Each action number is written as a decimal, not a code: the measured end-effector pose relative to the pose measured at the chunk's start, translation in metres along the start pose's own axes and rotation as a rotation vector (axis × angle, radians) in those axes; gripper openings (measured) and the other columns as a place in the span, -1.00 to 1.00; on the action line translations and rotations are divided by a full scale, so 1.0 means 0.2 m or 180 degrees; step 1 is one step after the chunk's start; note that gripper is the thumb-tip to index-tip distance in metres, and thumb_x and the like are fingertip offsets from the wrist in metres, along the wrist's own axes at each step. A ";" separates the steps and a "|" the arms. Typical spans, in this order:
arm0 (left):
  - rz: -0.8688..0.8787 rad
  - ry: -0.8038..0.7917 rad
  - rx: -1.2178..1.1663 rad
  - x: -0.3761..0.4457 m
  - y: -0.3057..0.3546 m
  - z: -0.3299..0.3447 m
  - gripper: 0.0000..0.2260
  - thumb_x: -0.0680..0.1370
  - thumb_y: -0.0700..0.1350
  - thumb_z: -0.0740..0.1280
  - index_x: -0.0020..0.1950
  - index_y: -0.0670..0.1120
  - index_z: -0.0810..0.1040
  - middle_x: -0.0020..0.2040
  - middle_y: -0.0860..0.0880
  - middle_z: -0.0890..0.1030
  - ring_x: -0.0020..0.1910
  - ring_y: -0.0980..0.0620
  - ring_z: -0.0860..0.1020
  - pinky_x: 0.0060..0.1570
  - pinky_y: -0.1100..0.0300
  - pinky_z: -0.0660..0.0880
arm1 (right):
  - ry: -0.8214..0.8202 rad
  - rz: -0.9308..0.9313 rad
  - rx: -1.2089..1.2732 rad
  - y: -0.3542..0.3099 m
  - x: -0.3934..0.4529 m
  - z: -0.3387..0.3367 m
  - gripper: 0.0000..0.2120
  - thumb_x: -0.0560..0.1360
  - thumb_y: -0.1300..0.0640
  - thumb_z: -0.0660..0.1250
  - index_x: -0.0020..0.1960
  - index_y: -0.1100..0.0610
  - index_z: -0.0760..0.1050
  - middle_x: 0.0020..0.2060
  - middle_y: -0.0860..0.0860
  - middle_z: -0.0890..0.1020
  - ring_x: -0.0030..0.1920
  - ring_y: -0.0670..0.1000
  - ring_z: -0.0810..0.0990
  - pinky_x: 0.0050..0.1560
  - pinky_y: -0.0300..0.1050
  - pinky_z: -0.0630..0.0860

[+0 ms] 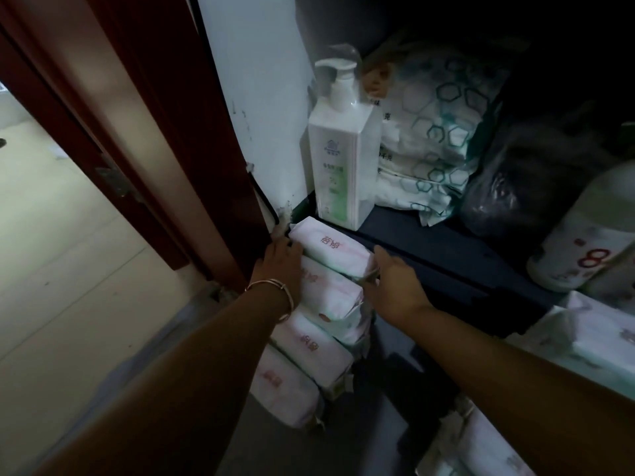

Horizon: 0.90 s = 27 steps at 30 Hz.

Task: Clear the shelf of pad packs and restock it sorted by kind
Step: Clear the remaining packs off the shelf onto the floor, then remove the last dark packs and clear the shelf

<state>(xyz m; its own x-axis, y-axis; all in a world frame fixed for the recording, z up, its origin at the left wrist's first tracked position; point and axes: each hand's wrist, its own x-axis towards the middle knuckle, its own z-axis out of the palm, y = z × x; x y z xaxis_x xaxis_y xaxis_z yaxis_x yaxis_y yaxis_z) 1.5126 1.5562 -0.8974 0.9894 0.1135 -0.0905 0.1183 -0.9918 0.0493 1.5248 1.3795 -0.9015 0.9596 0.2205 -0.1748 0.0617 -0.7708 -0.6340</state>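
A stack of soft white pad packs (326,304) stands below the dark shelf (446,255), at its left end. The left hand (281,266) and right hand (395,286) press its sides, fingers straight. Above stand a square pump bottle (343,152) and hexagon-printed packs (433,132).

Dim, soft; brighter at left

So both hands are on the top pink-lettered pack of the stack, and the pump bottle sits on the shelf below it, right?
Not quite. The head view shows the pump bottle standing on the shelf above the stack, not below it. The rest holds: the left hand and right hand flank the top pack.
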 end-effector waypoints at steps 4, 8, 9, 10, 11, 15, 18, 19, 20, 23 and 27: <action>-0.0007 -0.0082 0.0131 -0.01 0.05 -0.06 -0.53 0.51 -0.15 0.29 0.37 -0.11 0.20 0.46 -0.13 0.10 0.45 -0.14 0.13 0.33 -0.01 0.23 | 0.0004 -0.0029 -0.0001 -0.01 -0.05 -0.10 -0.45 0.54 0.16 0.26 0.48 0.19 0.16 0.32 0.20 0.44 0.32 0.17 0.42 0.27 -0.05 0.38; 0.0283 -0.0125 0.0052 -0.04 0.17 -0.21 -0.42 0.42 -0.22 0.31 0.42 -0.05 0.23 0.39 -0.09 0.27 0.38 -0.13 0.27 0.36 0.01 0.28 | 0.0136 -0.0197 -0.0082 0.00 -0.21 -0.30 -0.52 0.53 0.12 0.29 0.42 0.13 0.31 0.25 0.16 0.53 0.24 0.13 0.51 0.22 -0.09 0.43; 0.0403 -0.0129 -0.0070 -0.06 0.23 -0.26 -0.43 0.41 -0.22 0.31 0.41 -0.06 0.27 0.36 -0.09 0.32 0.35 -0.13 0.32 0.34 0.02 0.30 | 0.0252 -0.0275 -0.0108 0.00 -0.26 -0.36 -0.58 0.52 0.10 0.31 0.36 0.13 0.40 0.20 0.14 0.56 0.19 0.12 0.54 0.19 -0.10 0.46; 0.0516 -0.0158 -0.0254 -0.07 0.29 -0.32 -0.46 0.41 -0.19 0.30 0.39 -0.07 0.30 0.33 -0.09 0.36 0.33 -0.12 0.35 0.32 0.04 0.32 | 0.0382 -0.0350 -0.0146 0.01 -0.31 -0.44 -0.65 0.51 0.07 0.33 0.27 0.12 0.47 0.14 0.12 0.60 0.14 0.11 0.56 0.14 -0.10 0.47; 0.0633 -0.0200 -0.0446 -0.10 0.36 -0.38 -0.47 0.41 -0.13 0.30 0.38 -0.08 0.31 0.31 -0.09 0.38 0.31 -0.12 0.37 0.29 0.05 0.33 | 0.0485 -0.0418 -0.0197 0.01 -0.37 -0.52 -0.70 0.51 0.03 0.34 0.19 0.12 0.52 0.09 0.10 0.62 0.10 0.10 0.58 0.09 -0.11 0.47; 0.1136 -0.0087 -0.0973 -0.23 0.69 -0.69 -0.57 0.48 -0.11 0.39 0.32 -0.09 0.38 0.26 -0.11 0.46 0.25 -0.09 0.45 0.23 0.14 0.38 | 0.0753 -0.0567 -0.0597 0.03 -0.63 -0.90 -0.68 0.49 -0.08 0.32 0.13 0.10 0.54 0.03 0.06 0.63 0.06 0.07 0.58 -0.01 -0.10 0.45; 0.1465 -0.0044 -0.1209 -0.38 0.97 -0.93 -0.54 0.47 -0.12 0.41 0.33 -0.12 0.36 0.22 -0.08 0.48 0.23 -0.03 0.48 0.15 0.26 0.36 | 0.0996 -0.0425 -0.0797 0.08 -0.85 -1.20 -0.59 0.49 -0.11 0.32 0.24 0.10 0.48 0.12 0.10 0.60 0.15 0.11 0.55 0.08 -0.09 0.45; 0.1573 -0.0039 -0.1175 -0.44 1.07 -1.00 -0.52 0.47 -0.12 0.41 0.34 -0.12 0.35 0.21 -0.07 0.49 0.22 -0.02 0.48 0.13 0.28 0.36 | 0.1042 -0.0389 -0.0895 0.11 -0.93 -1.29 -0.56 0.49 -0.09 0.32 0.29 0.11 0.45 0.16 0.11 0.58 0.19 0.13 0.52 0.11 -0.08 0.44; 0.1708 -0.0018 -0.1152 -0.50 1.16 -1.08 -0.52 0.47 -0.12 0.41 0.34 -0.12 0.35 0.20 -0.07 0.50 0.20 -0.02 0.49 0.11 0.30 0.36 | 0.1086 -0.0373 -0.0977 0.13 -1.01 -1.38 -0.55 0.49 -0.07 0.33 0.30 0.11 0.43 0.17 0.12 0.57 0.20 0.15 0.51 0.11 -0.06 0.44; 0.2061 0.0096 -0.1049 -0.67 1.44 -1.25 -0.52 0.45 -0.09 0.43 0.33 -0.09 0.38 0.21 -0.04 0.50 0.19 0.00 0.50 0.10 0.32 0.36 | 0.1276 -0.0207 -0.1082 0.22 -1.25 -1.65 -0.60 0.49 -0.02 0.33 0.25 0.13 0.43 0.14 0.12 0.57 0.18 0.16 0.51 0.08 -0.02 0.48; 0.2448 0.0073 -0.0967 -0.91 1.81 -1.43 -0.49 0.46 -0.05 0.42 0.37 -0.09 0.37 0.33 -0.06 0.44 0.28 0.01 0.45 0.25 0.25 0.36 | 0.1431 0.0087 -0.1216 0.35 -1.59 -1.96 -0.52 0.49 0.03 0.36 0.36 0.10 0.38 0.24 0.10 0.53 0.23 0.15 0.47 0.20 0.03 0.46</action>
<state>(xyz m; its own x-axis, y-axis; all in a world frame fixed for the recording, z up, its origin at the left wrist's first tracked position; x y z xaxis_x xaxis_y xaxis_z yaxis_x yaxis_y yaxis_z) 1.3991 1.1943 -0.5788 0.8044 -0.5859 0.0985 -0.5782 -0.7340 0.3561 1.3312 1.0210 -0.5955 0.9793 -0.0132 0.2021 0.0497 -0.9517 -0.3029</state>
